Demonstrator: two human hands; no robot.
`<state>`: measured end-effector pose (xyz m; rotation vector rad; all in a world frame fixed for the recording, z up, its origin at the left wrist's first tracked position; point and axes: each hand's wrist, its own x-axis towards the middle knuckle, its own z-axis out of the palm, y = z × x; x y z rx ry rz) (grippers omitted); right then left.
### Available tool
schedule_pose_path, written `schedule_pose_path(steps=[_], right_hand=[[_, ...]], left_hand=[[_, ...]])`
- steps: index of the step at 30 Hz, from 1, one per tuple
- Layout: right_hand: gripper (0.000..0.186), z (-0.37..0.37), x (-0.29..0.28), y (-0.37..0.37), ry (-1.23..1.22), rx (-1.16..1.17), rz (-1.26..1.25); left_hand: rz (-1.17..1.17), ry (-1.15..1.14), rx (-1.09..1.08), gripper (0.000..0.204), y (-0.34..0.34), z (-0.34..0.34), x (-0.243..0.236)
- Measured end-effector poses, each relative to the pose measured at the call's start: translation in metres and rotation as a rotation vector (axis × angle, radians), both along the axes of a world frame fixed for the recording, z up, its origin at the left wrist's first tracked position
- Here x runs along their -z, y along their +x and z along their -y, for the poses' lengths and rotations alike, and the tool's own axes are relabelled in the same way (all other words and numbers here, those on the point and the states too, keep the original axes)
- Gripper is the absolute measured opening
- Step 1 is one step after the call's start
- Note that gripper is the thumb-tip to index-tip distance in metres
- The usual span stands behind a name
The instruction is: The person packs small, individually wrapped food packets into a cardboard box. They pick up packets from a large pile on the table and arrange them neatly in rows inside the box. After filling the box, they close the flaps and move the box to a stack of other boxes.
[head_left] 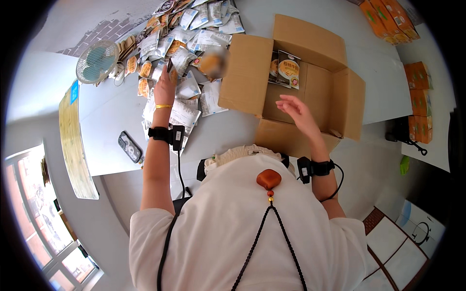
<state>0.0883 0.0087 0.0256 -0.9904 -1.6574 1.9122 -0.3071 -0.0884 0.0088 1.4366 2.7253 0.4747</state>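
A heap of flat packet pouches (187, 114), white-backed with some orange-and-brown fronts, spreads over the far left of the table. My left hand (165, 88) reaches into that heap, its fingers closed on a dark-edged pouch (169, 65) seen nearly edge-on. An open cardboard box (318, 102) stands to the right of the heap with its flaps folded out. Inside it, two dark pouches with a yellow bowl picture (289, 71) lie overlapped against the far left corner. Over the box's near left part hovers my right hand (297, 112), open and holding nothing.
A phone (129, 147) lies on the table left of my left forearm. Beyond it stands a small fan (97, 62). Orange cartons (388, 22) sit at the far right, with more orange boxes (419, 102) on a side surface. Cables run from both wrist straps.
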Motion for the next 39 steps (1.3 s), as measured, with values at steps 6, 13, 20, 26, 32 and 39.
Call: schedule_pose_path(steps=[6, 13, 20, 26, 32, 39], right_hand=[[0.029, 0.001, -0.015, -0.005, 0.016, -0.010, -0.036], [0.033, -0.001, -0.050, -0.035, -0.112, -0.097, -0.224], [0.030, -0.001, -0.046, -0.041, -0.250, -0.058, -0.265], [0.032, -0.034, -0.015, 0.010, -0.220, 0.434, -0.212], [0.035, -0.040, 0.003, 0.027, -0.388, 0.458, -0.310], [0.062, -0.072, 0.035, 0.031, -0.378, 0.373, -0.226]], left_hand=[[0.398, 0.535, 0.067, 0.033, -0.010, -0.003, -0.052], [1.146, 0.639, 0.139, 0.032, 0.063, -0.038, -0.096], [1.541, 0.471, 0.396, 0.035, 0.143, -0.060, -0.079], [1.629, 0.099, 0.587, 0.044, 0.181, -0.064, -0.060], [1.467, -0.329, 0.553, 0.046, 0.230, -0.088, -0.027], [1.252, -0.230, 0.575, 0.040, 0.250, -0.134, 0.009]])
